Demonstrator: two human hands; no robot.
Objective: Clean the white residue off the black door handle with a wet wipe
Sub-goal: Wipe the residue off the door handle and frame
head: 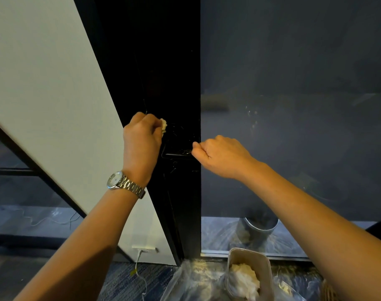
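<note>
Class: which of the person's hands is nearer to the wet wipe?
Left. The left hand grips the wet wipe at the upper left of the black door handle; the right hand is lower and to the wipe's right, at the handle's right end, clear of the wipe.

Plastic sheet (193, 279) and tub (266, 276) on floor (124, 279)

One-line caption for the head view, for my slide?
Left hand presses a wet wipe against the black door handle; right hand holds the handle's end.
</note>
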